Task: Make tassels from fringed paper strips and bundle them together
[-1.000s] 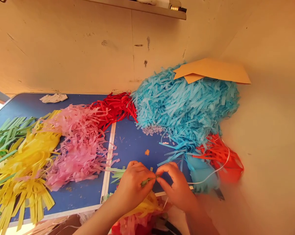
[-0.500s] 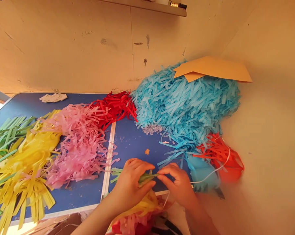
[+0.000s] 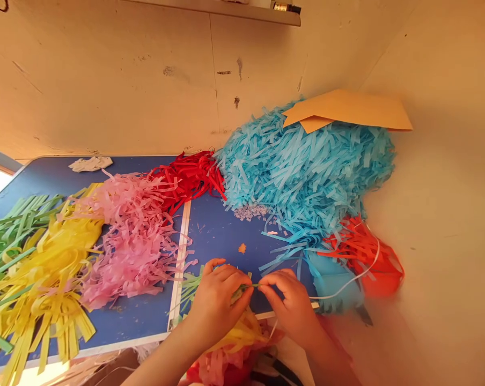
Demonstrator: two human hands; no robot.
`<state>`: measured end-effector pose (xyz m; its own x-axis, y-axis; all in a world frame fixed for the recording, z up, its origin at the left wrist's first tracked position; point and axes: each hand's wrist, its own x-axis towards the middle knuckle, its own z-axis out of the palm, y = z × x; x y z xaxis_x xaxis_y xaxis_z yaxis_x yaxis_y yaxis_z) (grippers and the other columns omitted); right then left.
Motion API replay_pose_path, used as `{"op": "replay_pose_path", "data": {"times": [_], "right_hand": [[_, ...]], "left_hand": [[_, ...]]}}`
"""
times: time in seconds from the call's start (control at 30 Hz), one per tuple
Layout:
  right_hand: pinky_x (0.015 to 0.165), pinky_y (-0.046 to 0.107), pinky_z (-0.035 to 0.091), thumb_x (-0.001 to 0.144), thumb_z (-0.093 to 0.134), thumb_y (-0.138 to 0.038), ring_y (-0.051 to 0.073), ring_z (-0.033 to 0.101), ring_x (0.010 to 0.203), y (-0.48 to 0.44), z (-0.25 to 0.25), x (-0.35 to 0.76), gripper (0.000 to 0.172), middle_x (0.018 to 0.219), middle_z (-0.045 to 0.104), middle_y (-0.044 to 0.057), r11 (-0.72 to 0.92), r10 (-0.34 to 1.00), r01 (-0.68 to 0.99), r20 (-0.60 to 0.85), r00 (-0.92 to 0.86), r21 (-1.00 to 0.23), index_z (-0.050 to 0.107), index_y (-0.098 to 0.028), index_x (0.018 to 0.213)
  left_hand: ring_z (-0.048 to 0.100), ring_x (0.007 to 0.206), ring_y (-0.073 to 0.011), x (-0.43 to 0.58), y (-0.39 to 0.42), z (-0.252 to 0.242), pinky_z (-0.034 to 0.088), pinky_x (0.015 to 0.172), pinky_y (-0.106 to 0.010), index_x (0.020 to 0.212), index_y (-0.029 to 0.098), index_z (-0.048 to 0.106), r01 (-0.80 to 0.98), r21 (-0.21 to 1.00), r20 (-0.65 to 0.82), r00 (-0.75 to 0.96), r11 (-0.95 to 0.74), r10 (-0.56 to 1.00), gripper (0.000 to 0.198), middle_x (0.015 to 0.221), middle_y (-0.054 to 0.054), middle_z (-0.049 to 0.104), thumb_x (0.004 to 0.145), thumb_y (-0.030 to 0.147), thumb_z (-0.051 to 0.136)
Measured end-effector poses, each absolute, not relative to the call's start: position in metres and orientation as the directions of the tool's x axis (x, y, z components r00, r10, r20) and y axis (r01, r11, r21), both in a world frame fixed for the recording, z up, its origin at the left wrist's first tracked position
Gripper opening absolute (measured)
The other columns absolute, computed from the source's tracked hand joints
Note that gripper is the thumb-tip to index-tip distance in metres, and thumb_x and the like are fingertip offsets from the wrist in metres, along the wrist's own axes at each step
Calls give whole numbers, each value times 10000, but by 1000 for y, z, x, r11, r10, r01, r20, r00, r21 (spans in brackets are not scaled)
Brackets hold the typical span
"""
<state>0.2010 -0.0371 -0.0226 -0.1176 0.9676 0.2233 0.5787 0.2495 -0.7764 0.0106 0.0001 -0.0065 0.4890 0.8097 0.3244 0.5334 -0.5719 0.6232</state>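
My left hand [image 3: 222,295] is closed round the middle of a green paper tassel [image 3: 190,287], whose cut strips fan out to the left over the blue table. Its twisted green end shows between my two hands, pinched by the thumb and forefinger of my right hand [image 3: 288,297]. Below my hands hang yellow strips [image 3: 242,329] and pink strips [image 3: 222,360]. A white string [image 3: 343,289] runs from near my right hand up over a red fringed bundle [image 3: 375,262].
A large pile of light blue fringe [image 3: 307,166] fills the back right, with orange paper [image 3: 351,110] on top. Red [image 3: 190,174], pink [image 3: 133,241], yellow [image 3: 61,252] and green fringe [image 3: 21,225] lie leftward on the blue table [image 3: 138,316]. A wall shelf [image 3: 226,10] is above.
My left hand has closed further round the green tassel, and less of the tassel shows between my hands. The view has shifted slightly.
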Motion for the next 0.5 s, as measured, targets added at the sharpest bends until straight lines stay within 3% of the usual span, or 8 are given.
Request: {"op": "replay_pose_path", "data": {"times": [0.17, 0.37, 0.5], "right_hand": [[719, 310, 428, 944, 546, -190, 180, 624, 725, -38, -17, 201, 125, 782, 698, -11, 257, 963, 570, 253, -87, -780, 622, -243, 860], [713, 305, 417, 923, 550, -156, 174, 627, 711, -39, -18, 200, 125, 769, 695, -15, 270, 955, 569, 290, -58, -777, 611, -239, 852], [729, 318, 397, 907, 554, -140, 167, 625, 698, -40, -21, 188, 132, 749, 692, -8, 275, 953, 617, 293, -74, -737, 607, -223, 819]], "left_hand": [[678, 761, -128, 14, -1, -9, 297, 1025, -417, 907, 259, 659, 476, 572, 468, 479, -668, 742, 160, 850, 42, 746, 900, 111, 599], [684, 765, -124, 17, 0, -12, 308, 1026, -411, 891, 262, 659, 477, 601, 437, 476, -641, 763, 149, 871, 50, 762, 896, 123, 605], [696, 746, -138, 22, 6, -20, 378, 964, -398, 829, 236, 628, 489, 606, 401, 494, -628, 772, 116, 843, 44, 756, 914, 183, 569]]}}
